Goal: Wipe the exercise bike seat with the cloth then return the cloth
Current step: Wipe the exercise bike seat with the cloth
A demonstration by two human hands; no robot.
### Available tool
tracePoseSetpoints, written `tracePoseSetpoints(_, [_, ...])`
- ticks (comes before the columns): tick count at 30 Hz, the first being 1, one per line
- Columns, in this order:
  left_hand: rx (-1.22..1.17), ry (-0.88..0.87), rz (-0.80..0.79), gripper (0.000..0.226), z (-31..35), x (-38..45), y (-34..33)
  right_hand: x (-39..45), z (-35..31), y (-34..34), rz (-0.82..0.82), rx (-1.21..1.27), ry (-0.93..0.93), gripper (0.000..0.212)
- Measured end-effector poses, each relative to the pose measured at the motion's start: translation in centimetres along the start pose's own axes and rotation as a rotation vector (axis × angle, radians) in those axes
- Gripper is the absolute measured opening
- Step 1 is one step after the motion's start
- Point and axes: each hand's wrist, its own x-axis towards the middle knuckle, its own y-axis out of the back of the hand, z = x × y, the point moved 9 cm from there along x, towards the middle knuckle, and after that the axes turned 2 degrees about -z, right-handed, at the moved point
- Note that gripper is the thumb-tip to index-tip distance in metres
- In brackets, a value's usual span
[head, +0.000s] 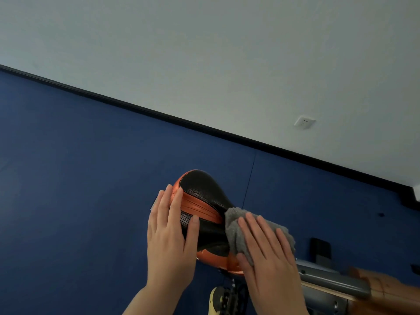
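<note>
The exercise bike seat (204, 194) is black with orange stripes and an orange rim, seen from above in the lower middle. My left hand (170, 237) lies flat on the seat's left side, fingers spread, steadying it. My right hand (268, 251) presses a grey cloth (236, 226) against the seat's right side, palm down on the cloth. The cloth bunches out from under the fingers toward the seat's middle and to the right. Part of the seat's near edge is hidden by both hands.
The bike's grey metal rail and wooden frame (336, 278) run off to the lower right, with a pedal part (225, 298) below the seat. Blue floor mat (79, 178) surrounds the bike. A white wall with a black skirting (204, 126) and a socket (304, 122) stands behind.
</note>
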Motion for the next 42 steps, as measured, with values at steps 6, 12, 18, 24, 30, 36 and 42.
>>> tracePoseSetpoints(6, [0.171, 0.002, 0.012, 0.057, -0.3, 1.8, -0.4, 3.8, -2.3, 1.4, 0.062, 0.058, -0.077, 0.055])
tracePoseSetpoints(12, [0.219, 0.010, 0.038, 0.052, -0.5, 1.2, -0.8, 2.3, -0.6, 1.4, -0.005, 0.028, 0.000, 0.056])
tracePoseSetpoints(18, [0.235, -0.041, 0.051, 0.052, -0.3, 1.2, -0.8, 2.5, 0.3, 2.3, 0.100, 0.035, -0.116, 0.052])
tracePoseSetpoints(24, [0.246, -0.040, 0.059, 0.052, -0.4, 1.2, -0.9, 9.2, -2.4, 2.5, 0.012, 0.189, -0.114, 0.050])
tracePoseSetpoints(30, [0.234, -0.060, 0.096, 0.051, -0.2, 1.2, -0.5, 2.5, 2.3, 2.5, 0.079, 0.154, -0.104, 0.044])
tracePoseSetpoints(36, [0.250, -0.056, 0.128, 0.050, 0.0, 1.2, -0.4, 4.0, 2.8, 2.8, 0.088, 0.196, -0.223, 0.057])
tracePoseSetpoints(42, [0.242, -0.048, 0.115, 0.050, -0.2, 1.1, -0.5, 6.3, -0.7, 3.2, 0.106, 0.148, -0.149, 0.064])
